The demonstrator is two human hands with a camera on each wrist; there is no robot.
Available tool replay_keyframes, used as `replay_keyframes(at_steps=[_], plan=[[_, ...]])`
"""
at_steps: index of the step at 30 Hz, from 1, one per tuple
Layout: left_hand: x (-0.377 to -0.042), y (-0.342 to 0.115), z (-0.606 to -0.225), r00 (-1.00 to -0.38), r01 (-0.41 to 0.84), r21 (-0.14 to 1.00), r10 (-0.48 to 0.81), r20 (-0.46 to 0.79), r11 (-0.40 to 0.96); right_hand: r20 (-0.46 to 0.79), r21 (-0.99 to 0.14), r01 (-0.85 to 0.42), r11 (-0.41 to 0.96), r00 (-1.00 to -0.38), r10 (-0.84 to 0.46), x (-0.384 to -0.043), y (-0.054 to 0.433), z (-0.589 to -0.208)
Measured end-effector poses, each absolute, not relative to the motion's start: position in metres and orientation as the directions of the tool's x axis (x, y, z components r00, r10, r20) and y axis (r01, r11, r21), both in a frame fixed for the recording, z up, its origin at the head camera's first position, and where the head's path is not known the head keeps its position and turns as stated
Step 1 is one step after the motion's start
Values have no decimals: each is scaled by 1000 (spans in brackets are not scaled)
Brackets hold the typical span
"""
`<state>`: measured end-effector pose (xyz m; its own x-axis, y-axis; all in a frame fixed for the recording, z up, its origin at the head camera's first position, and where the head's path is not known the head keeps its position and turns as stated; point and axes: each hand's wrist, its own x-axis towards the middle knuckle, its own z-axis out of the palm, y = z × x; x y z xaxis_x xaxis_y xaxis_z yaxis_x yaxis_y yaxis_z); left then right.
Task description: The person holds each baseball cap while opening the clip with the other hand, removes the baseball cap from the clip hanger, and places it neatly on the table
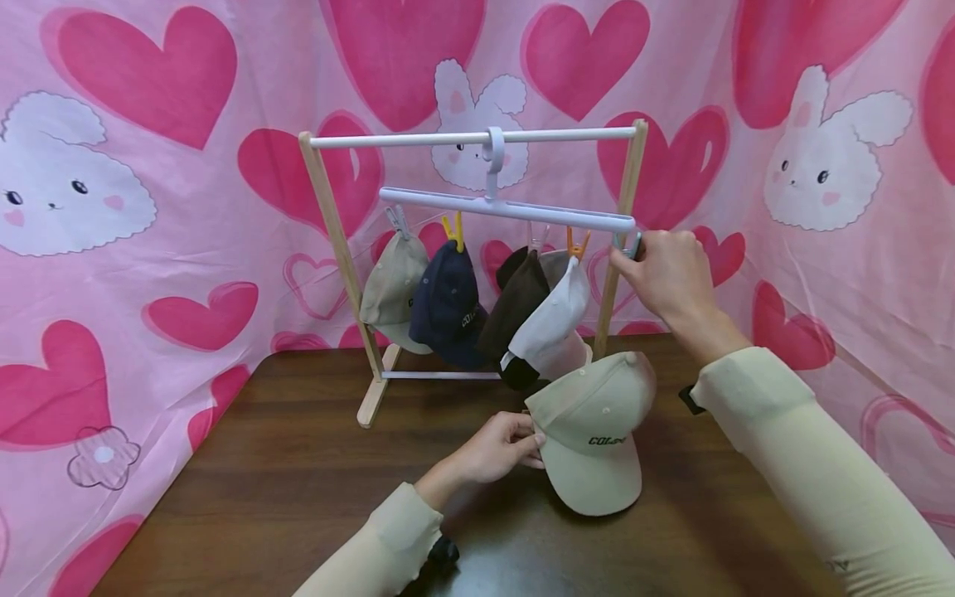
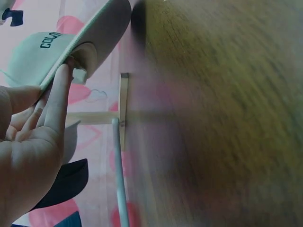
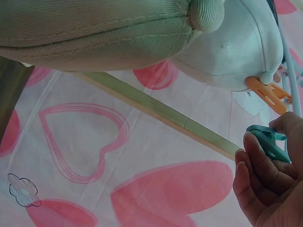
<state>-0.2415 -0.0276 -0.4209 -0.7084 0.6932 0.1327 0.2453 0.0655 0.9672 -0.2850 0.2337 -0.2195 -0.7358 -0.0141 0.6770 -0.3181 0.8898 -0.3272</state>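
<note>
My left hand (image 1: 488,449) pinches a beige baseball cap (image 1: 589,406) by its edge beside the brim, with the brim tilted downward and dark lettering on the front. In the left wrist view, the thumb and fingers grip the brim (image 2: 106,35) from both faces. Up at the right end of a white hanger (image 1: 507,206), my right hand (image 1: 675,274) holds a teal clothespin (image 3: 267,142) between thumb and fingers. The beige cap is below this clothespin, apart from it. Nearest to the right hand hangs a white cap (image 1: 555,315) from an orange clothespin (image 1: 577,243).
A wooden rack (image 1: 336,224) with a white top rod (image 1: 403,139) bears the hanger, which slopes down rightward. Further left hang a brown cap (image 1: 515,307), a navy cap (image 1: 448,303) and another beige cap (image 1: 391,286). The rack stands on a dark wooden table (image 1: 298,489) before a pink curtain.
</note>
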Motion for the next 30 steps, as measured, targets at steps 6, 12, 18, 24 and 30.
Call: replay_keyframes(at_steps=[6, 12, 18, 24, 30], plan=[[-241, -28, -420, -701, 234, 969, 704, 117, 73, 681, -323, -315, 892, -733, -12, -286, 234, -219], [-240, -27, -419, -718, 205, 973, 692, 74, 109, 678, -322, -308, 895, -735, -8, -287, 234, -219], [-238, -26, -422, -701, 186, 973, 713, 31, 140, 672, -326, -302, 896, -740, -5, -287, 233, -221], [-234, -26, -422, -697, 157, 967, 716, -34, 200, 670, -332, -302, 894, -743, -2, -287, 232, -222], [-232, -26, -422, -708, 92, 967, 699, -104, 237, 675, -333, -307, 891, -738, -3, -286, 232, -221]])
